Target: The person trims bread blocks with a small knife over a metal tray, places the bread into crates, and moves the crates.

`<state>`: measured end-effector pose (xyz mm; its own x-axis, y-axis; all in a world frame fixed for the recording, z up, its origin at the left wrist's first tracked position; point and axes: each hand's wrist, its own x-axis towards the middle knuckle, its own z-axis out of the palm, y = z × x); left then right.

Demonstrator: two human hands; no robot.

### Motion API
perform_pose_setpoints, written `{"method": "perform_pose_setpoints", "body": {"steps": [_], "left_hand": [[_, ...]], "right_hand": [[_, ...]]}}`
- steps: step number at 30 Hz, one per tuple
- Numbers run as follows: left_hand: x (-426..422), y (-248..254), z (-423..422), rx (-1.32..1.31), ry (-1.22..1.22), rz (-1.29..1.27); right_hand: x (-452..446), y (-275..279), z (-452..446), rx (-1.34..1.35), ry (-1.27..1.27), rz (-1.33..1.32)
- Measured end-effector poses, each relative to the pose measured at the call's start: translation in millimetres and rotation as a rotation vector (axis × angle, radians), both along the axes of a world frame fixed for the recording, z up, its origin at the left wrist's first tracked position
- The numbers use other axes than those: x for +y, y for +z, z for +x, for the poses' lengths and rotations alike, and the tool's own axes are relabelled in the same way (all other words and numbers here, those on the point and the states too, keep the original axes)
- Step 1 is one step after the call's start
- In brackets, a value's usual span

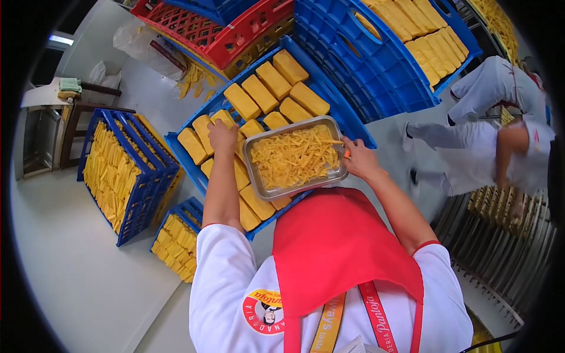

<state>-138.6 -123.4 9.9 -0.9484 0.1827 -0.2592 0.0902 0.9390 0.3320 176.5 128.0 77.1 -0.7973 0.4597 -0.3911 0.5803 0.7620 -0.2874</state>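
Observation:
My left hand (223, 136) has its fingers curled over the end of a yellow block (222, 116), one of several loaf-shaped blocks in a blue crate (338, 103). My right hand (360, 159) is closed around a tool with an orange handle (347, 154), at the right end of a metal tray (252, 176); most of the tool is hidden. Thin yellow strips (291, 159) fill the tray, which sits over the near part of the crate and covers some blocks.
Red crates (218, 35) and tall blue crates (353, 59) stand beyond. On the left, blue crates (132, 194) hold yellow pieces. Yellow scraps (197, 79) lie near the red crates. Co-workers in white (494, 147) are at the right, near metal racks (494, 235).

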Motion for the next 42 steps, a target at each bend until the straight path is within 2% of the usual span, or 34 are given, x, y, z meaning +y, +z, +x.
{"method": "perform_pose_setpoints", "body": {"steps": [2, 3, 4, 5, 6, 9, 11, 12, 13, 14, 16, 18, 20, 21, 23, 24, 25, 27, 28, 30, 31, 32, 33, 36, 37, 39, 41, 42], "left_hand": [[10.0, -1.6, -5.9, 0.22, -0.141, -0.112], [17.6, 1.2, -9.2, 0.218, -0.151, -0.113], [26.4, 3.9, -13.2, 0.178, -0.197, 0.035], [35.9, 6.4, -15.6, 0.134, -0.244, 0.184], [44.6, -0.5, -18.3, 0.126, -0.258, 0.186], [68.4, -14.1, -20.8, 0.13, -0.28, 0.085], [77.8, -5.1, -23.6, -0.04, -0.086, 0.083], [79.9, -2.9, -26.2, -0.078, -0.05, 0.055], [75.5, -14.0, -32.3, -0.082, -0.06, 0.054], [69.0, -26.6, -39.1, -0.082, -0.057, 0.15], [59.7, -46.9, -51.0, -0.081, -0.062, 0.246], [50.9, -57.4, -60.5, -0.062, 0.06, 0.268], [49.0, -21.8, -51.0, -0.05, 0.16, 0.305], [44.8, -20.3, -51.1, -0.037, 0.168, 0.304], [32.7, -17.6, -49.5, 0.132, -0.078, 0.344], [30.4, -10.7, -52.2, -0.014, -0.094, 0.311], [28.5, -15.8, -55.7, -0.004, -0.084, 0.309], [33.6, -32.2, -59.8, -0.023, -0.359, 0.211], [36.5, -40.2, -60.9, -0.021, -0.364, 0.216], [46.1, -61.4, -59.1, 0.11, -0.344, 0.038], [55.5, -54.2, -48.2, 0.169, -0.333, -0.051], [61.9, -45.0, -41.9, 0.043, -0.185, -0.003], [66.0, -36.4, -38.6, 0.032, -0.189, 0.001], [68.6, -35.1, -43.8, -0.172, 0.07, 0.109], [67.4, -40.1, -44.8, -0.176, 0.07, 0.106], [65.6, -39.9, -41.1, 0.034, 0.292, 0.194], [63.1, -24.4, -38.6, -0.001, 0.372, 0.214], [60.4, -11.6, -31.9, 0.013, 0.422, 0.407]], "right_hand": [[-3.7, -1.9, -1.1, -0.028, -0.019, -0.018], [-6.2, 1.2, -2.3, -0.058, -0.035, -0.03], [-9.6, 3.6, -3.5, -0.062, -0.048, -0.032], [-14.1, 5.9, -5.1, -0.155, 0.044, -0.059], [-19.0, 7.2, -5.7, -0.249, 0.136, -0.088], [-41.6, 8.1, 6.1, -0.203, 0.218, -0.101], [-45.0, 27.8, 5.2, -0.229, 0.171, -0.165], [-45.4, 33.6, 7.4, -0.135, 0.08, -0.239], [-45.4, 37.1, 9.4, -0.039, -0.011, -0.312], [-43.4, 39.2, 11.5, -0.039, -0.02, -0.312], [-37.1, 41.3, 17.9, -0.029, -0.234, -0.407], [-30.2, 31.9, 27.8, 0.0, -0.281, -0.429], [-24.0, 30.6, 30.3, 0.037, -0.309, -0.451], [-22.8, 33.7, 29.0, 0.02, -0.317, -0.469], [-22.3, 33.5, 26.9, 0.006, -0.308, -0.491], [-21.9, 32.0, 25.2, 0.02, -0.266, -0.502], [-22.2, 31.5, 23.4, 0.035, -0.227, -0.512], [-24.7, 36.9, 18.8, 0.047, -0.177, -0.523], [-26.3, 40.1, 17.6, 0.05, -0.14, -0.53], [-31.4, 32.1, 22.8, 0.066, -0.149, -0.527], [-34.2, 28.4, 27.0, 0.079, -0.147, -0.531], [-36.5, 25.8, 31.9, 0.098, -0.141, -0.54], [-37.2, 31.7, 34.6, 0.087, -0.148, -0.536], [-37.5, 46.5, 44.9, -0.014, -0.14, -0.577], [-37.1, 42.8, 51.9, -0.001, -0.18, -0.61], [-34.0, 42.2, 60.5, 0.016, -0.222, -0.651], [-30.3, 47.3, 63.0, 0.008, -0.259, -0.597], [-29.5, 45.4, 64.0, 0.018, -0.258, -0.607]]}}
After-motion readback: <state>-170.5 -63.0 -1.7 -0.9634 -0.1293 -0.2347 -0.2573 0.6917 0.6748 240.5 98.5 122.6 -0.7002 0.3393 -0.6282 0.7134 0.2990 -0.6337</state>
